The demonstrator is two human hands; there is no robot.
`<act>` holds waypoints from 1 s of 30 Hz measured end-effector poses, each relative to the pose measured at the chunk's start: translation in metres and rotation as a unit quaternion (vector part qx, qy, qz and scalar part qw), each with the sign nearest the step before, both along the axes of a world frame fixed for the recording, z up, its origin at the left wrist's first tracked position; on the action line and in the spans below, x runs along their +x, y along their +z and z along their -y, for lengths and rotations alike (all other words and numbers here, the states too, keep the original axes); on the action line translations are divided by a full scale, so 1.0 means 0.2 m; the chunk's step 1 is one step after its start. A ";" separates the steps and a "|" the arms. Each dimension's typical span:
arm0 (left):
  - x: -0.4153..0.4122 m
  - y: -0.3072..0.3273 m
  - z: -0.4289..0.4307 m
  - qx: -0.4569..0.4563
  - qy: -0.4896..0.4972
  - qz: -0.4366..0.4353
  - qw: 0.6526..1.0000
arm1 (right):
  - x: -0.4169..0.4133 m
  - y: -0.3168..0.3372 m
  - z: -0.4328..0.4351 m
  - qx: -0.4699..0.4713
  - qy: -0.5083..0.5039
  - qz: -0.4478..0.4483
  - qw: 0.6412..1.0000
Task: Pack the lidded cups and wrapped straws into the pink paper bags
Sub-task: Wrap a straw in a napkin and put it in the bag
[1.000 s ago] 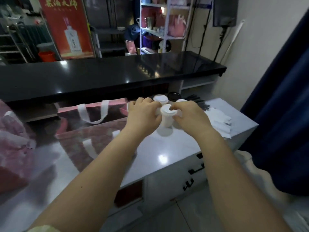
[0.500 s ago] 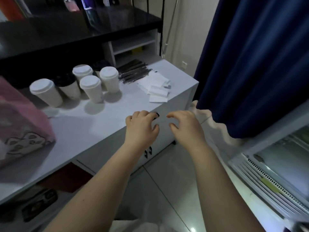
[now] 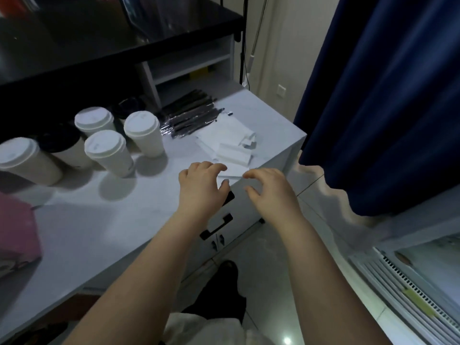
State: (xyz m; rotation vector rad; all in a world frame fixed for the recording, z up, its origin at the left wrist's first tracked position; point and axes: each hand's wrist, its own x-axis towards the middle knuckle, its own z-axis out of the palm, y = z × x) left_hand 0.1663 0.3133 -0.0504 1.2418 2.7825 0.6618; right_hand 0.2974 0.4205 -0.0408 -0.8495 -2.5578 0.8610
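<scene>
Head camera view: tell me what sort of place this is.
Probably the back counter of a small drinks or takeaway shop. Lidded paper cups stand grouped on the white counter beside a pile of wrapped straws and white napkins, with a pink paper bag at the left edge.

Cups (image 3: 107, 143) left on counter (image 3: 99, 220), straws (image 3: 191, 115) behind napkins (image 3: 229, 143) right

I am behind a drink shop's counter (image 3: 104, 220), with lidded takeaway cups (image 3: 107, 151), wrapped straws (image 3: 191, 115), napkins (image 3: 229, 140) and a display fridge (image 3: 418, 282).
</scene>
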 end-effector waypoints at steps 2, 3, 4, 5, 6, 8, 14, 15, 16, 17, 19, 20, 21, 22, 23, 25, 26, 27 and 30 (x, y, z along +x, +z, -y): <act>-0.13 -0.02 -0.15 -0.003 -0.007 0.014 1.000 | -0.12 -0.01 -0.15 -0.006 -0.008 0.018 1.000; -0.20 -0.03 -0.23 -0.008 -0.009 0.018 1.000 | -0.19 0.00 -0.23 -0.008 -0.012 0.029 0.999; -0.27 -0.03 -0.30 -0.013 -0.010 0.019 1.000 | -0.25 0.00 -0.30 -0.008 -0.012 0.038 0.999; -0.34 -0.03 -0.36 -0.016 -0.011 0.017 1.000 | -0.32 0.00 -0.38 -0.007 -0.011 0.046 0.999; -0.41 -0.03 -0.42 -0.019 -0.011 0.017 1.000 | -0.40 0.00 -0.45 -0.007 -0.010 0.051 0.999; -0.55 -0.04 -0.54 -0.021 -0.005 0.019 1.000 | -0.53 -0.02 -0.56 -0.006 -0.008 0.061 0.998; -0.75 -0.15 -0.66 -0.031 0.015 0.060 0.998 | -0.71 -0.17 -0.74 -0.022 0.033 0.132 0.990; -0.76 -0.17 -0.66 -0.029 0.016 0.067 0.997 | -0.72 -0.20 -0.75 -0.022 0.046 0.138 0.989; -0.77 -0.20 -0.66 -0.025 0.017 0.072 0.997 | -0.75 -0.22 -0.76 -0.018 0.060 0.138 0.988; -0.77 -0.22 -0.65 -0.019 0.017 0.075 0.997 | -0.77 -0.24 -0.77 -0.011 0.076 0.137 0.988; -0.77 -0.25 -0.65 -0.011 0.027 0.074 0.997 | -0.83 -0.26 -0.79 0.010 0.114 0.142 0.983; -0.77 -0.26 -0.65 -0.009 0.039 0.070 0.997 | -0.86 -0.27 -0.80 0.022 0.133 0.144 0.980; -0.77 -0.27 -0.64 -0.007 0.055 0.067 0.996 | -0.88 -0.27 -0.81 0.031 0.151 0.144 0.978; -0.76 -0.27 -0.64 -0.005 0.073 0.065 0.995 | -0.90 -0.28 -0.82 0.037 0.169 0.144 0.974; -0.74 -0.28 -0.63 -0.002 0.090 0.064 0.994 | -0.91 -0.28 -0.83 0.041 0.187 0.146 0.971; -0.71 -0.28 -0.61 -0.004 0.117 0.068 0.991 | -0.93 -0.27 -0.84 0.042 0.224 0.161 0.960; -0.69 -0.28 -0.59 -0.008 0.128 0.069 0.989 | -0.94 -0.27 -0.85 0.040 0.238 0.173 0.955; -0.66 -0.28 -0.58 -0.012 0.139 0.069 0.988 | -0.94 -0.26 -0.85 0.037 0.248 0.184 0.950; -0.59 -0.29 -0.54 -0.009 0.174 0.068 0.982 | -0.95 -0.27 -0.84 0.065 0.279 0.191 0.939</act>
